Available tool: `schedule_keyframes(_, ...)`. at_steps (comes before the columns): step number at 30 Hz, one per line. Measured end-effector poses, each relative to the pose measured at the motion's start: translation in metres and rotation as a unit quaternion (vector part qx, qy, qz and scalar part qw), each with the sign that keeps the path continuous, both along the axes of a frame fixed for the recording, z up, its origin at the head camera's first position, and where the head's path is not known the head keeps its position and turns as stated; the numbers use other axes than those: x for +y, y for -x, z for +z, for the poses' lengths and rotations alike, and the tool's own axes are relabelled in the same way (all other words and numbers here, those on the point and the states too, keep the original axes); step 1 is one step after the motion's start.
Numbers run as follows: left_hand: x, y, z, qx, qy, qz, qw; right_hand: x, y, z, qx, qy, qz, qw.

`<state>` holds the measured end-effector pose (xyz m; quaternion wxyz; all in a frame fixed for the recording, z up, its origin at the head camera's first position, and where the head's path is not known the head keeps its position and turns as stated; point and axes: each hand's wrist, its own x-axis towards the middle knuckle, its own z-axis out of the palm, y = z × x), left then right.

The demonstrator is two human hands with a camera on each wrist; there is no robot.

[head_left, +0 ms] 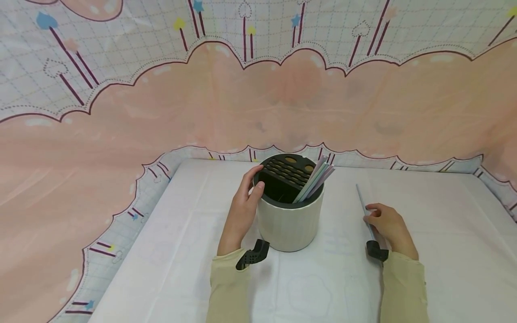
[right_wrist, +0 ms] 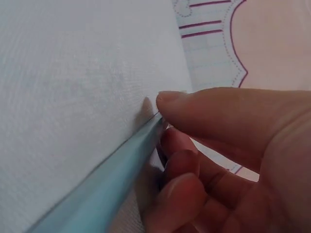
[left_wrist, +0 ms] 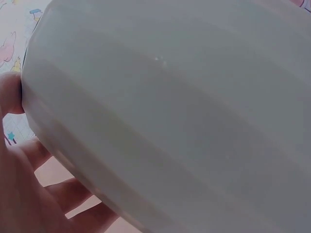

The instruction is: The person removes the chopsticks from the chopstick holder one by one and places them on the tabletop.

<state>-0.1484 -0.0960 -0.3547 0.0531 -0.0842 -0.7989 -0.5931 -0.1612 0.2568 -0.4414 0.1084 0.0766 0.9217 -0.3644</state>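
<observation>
A round cream organizer pot (head_left: 288, 229) with a dark divided insert stands upright on the white-covered table. My left hand (head_left: 242, 213) grips its left side near the rim, thumb at the top edge. In the left wrist view the ribbed wall of the pot (left_wrist: 165, 116) fills most of the picture, and the fingers lie along its side. Several thin pastel sticks (head_left: 315, 181) lean to the right inside the pot's front compartment. Right of the pot, my right hand (head_left: 389, 226) pinches a slim pale blue stick (right_wrist: 102, 184) between thumb and fingers, just above the cloth.
White cloth (head_left: 173, 251) covers the table. A peach patterned curtain (head_left: 258, 107) hangs behind and down the left side. Small holes and slots (head_left: 291, 168) fill the back of the pot's insert. Each wrist wears a black camera mount (head_left: 254, 255).
</observation>
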Motion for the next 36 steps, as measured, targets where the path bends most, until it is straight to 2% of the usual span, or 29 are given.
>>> schedule_keyframes(9,0.000,0.002,-0.001,0.009,0.003,0.002,1.0000,-0.001,0.004,0.004,-0.023,0.036,-0.015,0.999)
schedule_keyframes(14,0.000,0.004,0.000,0.022,0.001,0.001,0.9998,-0.004,0.008,0.012,0.018,0.068,-0.011,0.997)
schedule_keyframes(20,0.001,0.004,-0.003,0.008,-0.002,-0.001,1.0000,-0.017,0.008,0.022,0.076,0.096,-0.020,0.992)
schedule_keyframes(24,0.002,0.005,-0.003,0.009,-0.001,-0.001,1.0000,-0.029,0.005,0.035,0.146,0.125,-0.019,0.981)
schedule_keyframes(30,0.003,0.006,-0.001,0.012,0.002,0.007,0.9999,-0.054,0.002,0.059,0.265,0.189,-0.030,0.945)
schedule_keyframes(36,0.004,0.005,-0.001,0.008,0.002,0.008,0.9999,-0.076,-0.006,0.079,0.329,0.216,-0.026,0.919)
